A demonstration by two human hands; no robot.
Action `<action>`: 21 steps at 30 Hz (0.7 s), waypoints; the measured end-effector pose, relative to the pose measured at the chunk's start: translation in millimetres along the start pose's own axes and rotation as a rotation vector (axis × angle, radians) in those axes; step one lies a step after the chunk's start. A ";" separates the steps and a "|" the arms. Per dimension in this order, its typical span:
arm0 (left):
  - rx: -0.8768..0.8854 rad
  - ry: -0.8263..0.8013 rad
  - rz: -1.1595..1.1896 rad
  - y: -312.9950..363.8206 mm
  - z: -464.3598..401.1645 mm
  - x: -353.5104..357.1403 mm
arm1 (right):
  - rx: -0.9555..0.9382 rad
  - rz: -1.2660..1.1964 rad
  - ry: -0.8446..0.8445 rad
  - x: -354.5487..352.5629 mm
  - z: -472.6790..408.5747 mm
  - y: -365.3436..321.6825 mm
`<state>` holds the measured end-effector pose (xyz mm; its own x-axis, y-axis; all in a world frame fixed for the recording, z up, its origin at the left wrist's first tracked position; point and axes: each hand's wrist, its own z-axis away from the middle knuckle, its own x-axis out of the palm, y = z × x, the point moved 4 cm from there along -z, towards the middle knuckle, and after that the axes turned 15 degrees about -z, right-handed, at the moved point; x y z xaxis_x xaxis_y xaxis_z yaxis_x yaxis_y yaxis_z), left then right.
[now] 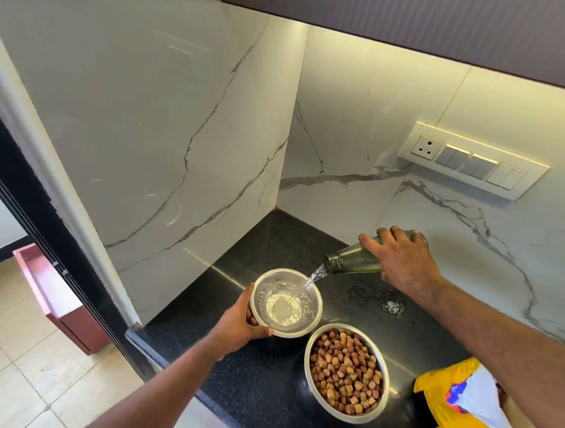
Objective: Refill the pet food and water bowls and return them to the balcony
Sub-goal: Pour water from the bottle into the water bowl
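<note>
Right hand (401, 266) clamps tilted green glass bottle (353, 259), water streaming into steel bowl (286, 302) gripped by left hand (239, 324) near surface's (252, 389) left edge. Kibble-filled bowl (346, 373) beside it. Yellow food bag (460, 405) cut off at frame's bottom.

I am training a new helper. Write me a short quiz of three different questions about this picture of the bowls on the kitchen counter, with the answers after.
1. True or false: the left hand holds the steel water bowl while water runs into it.
2. What does the right hand grip? A) a kettle B) a green glass bottle C) a plastic jug
3. Fill the gap: the second bowl, nearer to the camera, is full of brown ____.

Key
1. True. The fingers wrap its near-left rim.
2. B. The green glass bottle is tilted, and its mouth pours a stream into the water bowl.
3. Kibble. This bowl stands on the black counter, beside the yellow food bag.
</note>
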<state>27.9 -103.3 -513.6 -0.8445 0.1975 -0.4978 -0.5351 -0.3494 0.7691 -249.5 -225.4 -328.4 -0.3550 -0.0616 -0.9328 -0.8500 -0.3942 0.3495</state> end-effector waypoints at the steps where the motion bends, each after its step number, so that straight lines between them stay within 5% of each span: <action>1: 0.001 0.000 0.000 -0.4 -0.2 0.0 | 0.002 0.001 0.001 -0.5 -0.2 0.6; 21: 0.004 0.005 0.001 -6.7 -5.6 2.2 | -0.001 0.028 0.046 -10.8 -7.1 4.5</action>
<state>29.8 -105.7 -522.0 -0.8447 0.1924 -0.4994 -0.5346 -0.3463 0.7709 -246.8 -233.0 -317.4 -0.3609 -0.1144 -0.9256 -0.8394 -0.3927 0.3758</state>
